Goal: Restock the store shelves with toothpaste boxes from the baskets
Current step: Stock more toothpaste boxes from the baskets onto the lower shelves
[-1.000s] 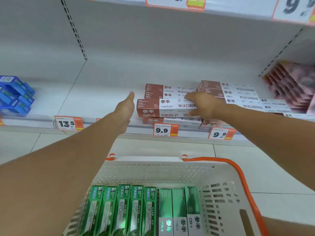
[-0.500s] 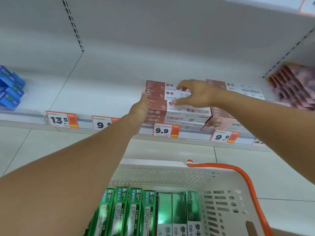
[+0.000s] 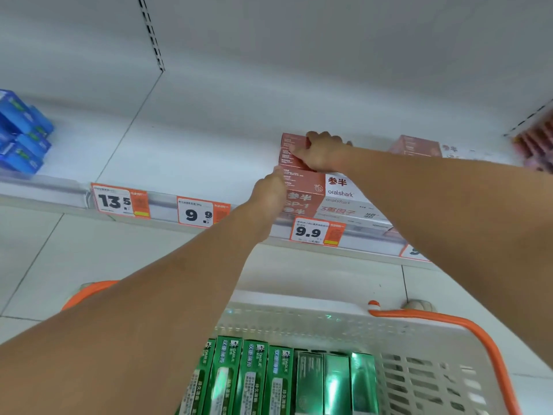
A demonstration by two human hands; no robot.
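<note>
A stack of red and white toothpaste boxes (image 3: 338, 193) lies on the white shelf (image 3: 194, 151), near its front edge. Behind it sits a second red stack (image 3: 291, 151). My right hand (image 3: 324, 151) curls over the left end of that rear stack and grips its top box. My left hand (image 3: 269, 191) presses its fingers against the left end of the front stack. Below, a white basket (image 3: 299, 314) with an orange handle (image 3: 466, 327) holds several green toothpaste boxes (image 3: 254, 378), standing on end.
More red boxes (image 3: 416, 145) lie further right on the shelf, with pink packs (image 3: 535, 145) beyond them. Blue boxes (image 3: 21, 136) are piled at the far left. Price tags (image 3: 315, 232) line the shelf edge. White floor tiles lie below.
My right hand moved back from the front stack to the left end of the rear stack. My left hand stayed against the front stack's left end. The view tilted downward.
</note>
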